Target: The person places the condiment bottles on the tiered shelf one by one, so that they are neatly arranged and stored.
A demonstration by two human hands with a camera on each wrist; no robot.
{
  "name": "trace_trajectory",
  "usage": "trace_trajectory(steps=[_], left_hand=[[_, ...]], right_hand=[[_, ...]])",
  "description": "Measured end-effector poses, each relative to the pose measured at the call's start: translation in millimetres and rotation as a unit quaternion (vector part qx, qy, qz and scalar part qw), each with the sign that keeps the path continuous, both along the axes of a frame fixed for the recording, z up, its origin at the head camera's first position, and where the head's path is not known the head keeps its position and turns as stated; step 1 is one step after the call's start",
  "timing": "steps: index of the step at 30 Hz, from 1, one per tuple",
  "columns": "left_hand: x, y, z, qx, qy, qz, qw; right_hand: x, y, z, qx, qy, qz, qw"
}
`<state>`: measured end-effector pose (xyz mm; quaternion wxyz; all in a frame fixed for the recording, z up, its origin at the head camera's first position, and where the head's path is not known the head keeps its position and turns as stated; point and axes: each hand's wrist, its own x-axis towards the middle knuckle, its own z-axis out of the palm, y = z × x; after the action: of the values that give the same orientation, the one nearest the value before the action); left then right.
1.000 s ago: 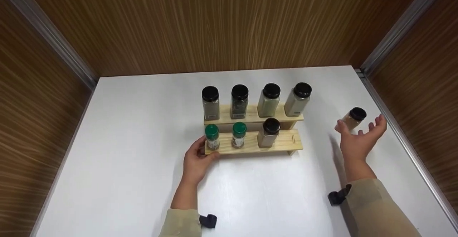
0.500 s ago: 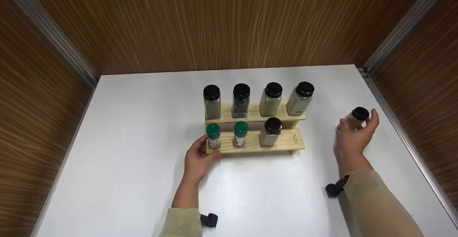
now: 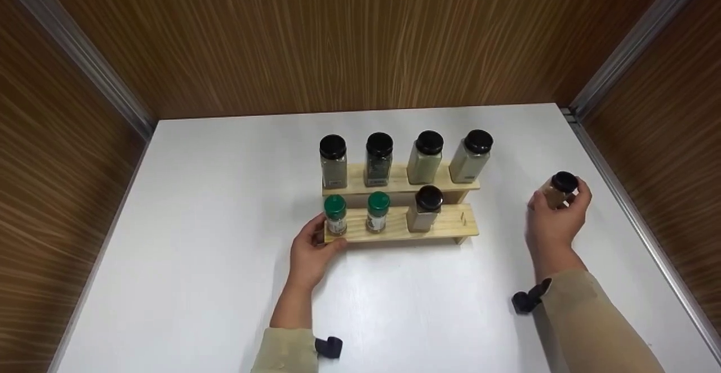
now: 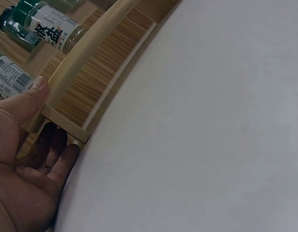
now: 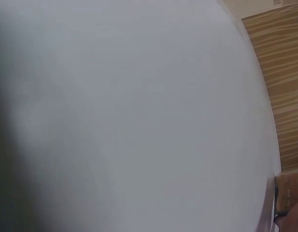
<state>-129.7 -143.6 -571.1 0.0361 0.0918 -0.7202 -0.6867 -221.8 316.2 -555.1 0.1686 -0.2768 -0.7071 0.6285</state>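
My left hand (image 3: 310, 257) grips the left end of a two-tier wooden spice rack (image 3: 450, 226), thumb on the front edge; in the left wrist view its other fingers (image 4: 66, 159) curl by the end support. Far right, my right hand (image 3: 557, 221) holds a spice jar (image 3: 555, 192) with a black lid and brownish contents, fingers and thumb around its sides. A corner of that jar (image 5: 289, 191) shows in the right wrist view. On the lower tier stand two green-capped bottles (image 3: 336, 215) and a black-lidded jar (image 3: 423, 212); several black-lidded jars (image 3: 423, 161) line the upper tier.
The rack stands on a white table (image 3: 214, 221). Wood-grain panels (image 3: 360, 40) rise behind and on both sides. A metal rail (image 3: 636, 221) runs along the right edge, close to my right hand.
My right hand has closed from spread fingers to a grip around the jar on the right. My left hand stays on the rack, and the rack's jars have kept their places.
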Motion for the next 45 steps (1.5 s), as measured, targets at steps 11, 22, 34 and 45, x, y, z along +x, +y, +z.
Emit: trace_trajectory(steps=[11, 22, 34, 45], left_hand=[[0.4, 0.8, 0.5, -0.006, 0.004, -0.002, 1.0], [1.3, -0.9, -1.7, -0.001, 0.019, -0.009, 0.9998], [0.8, -0.9, -3.1, -0.011, 0.016, -0.004, 0.9998], [0.5, -0.1, -0.6, -0.025, 0.011, -0.001, 0.9996]], right_hand=[[20.8, -5.2, 1.3, 0.055, 0.025, 0.024, 0.9979], [37.0, -17.4, 2.5, 0.099, 0.064, 0.064, 0.991], [52.8, -51.9, 22.1, 0.166, 0.181, 0.098, 0.9645], [64.1, -81.9, 32.6, 0.109, 0.249, 0.146, 0.9512]])
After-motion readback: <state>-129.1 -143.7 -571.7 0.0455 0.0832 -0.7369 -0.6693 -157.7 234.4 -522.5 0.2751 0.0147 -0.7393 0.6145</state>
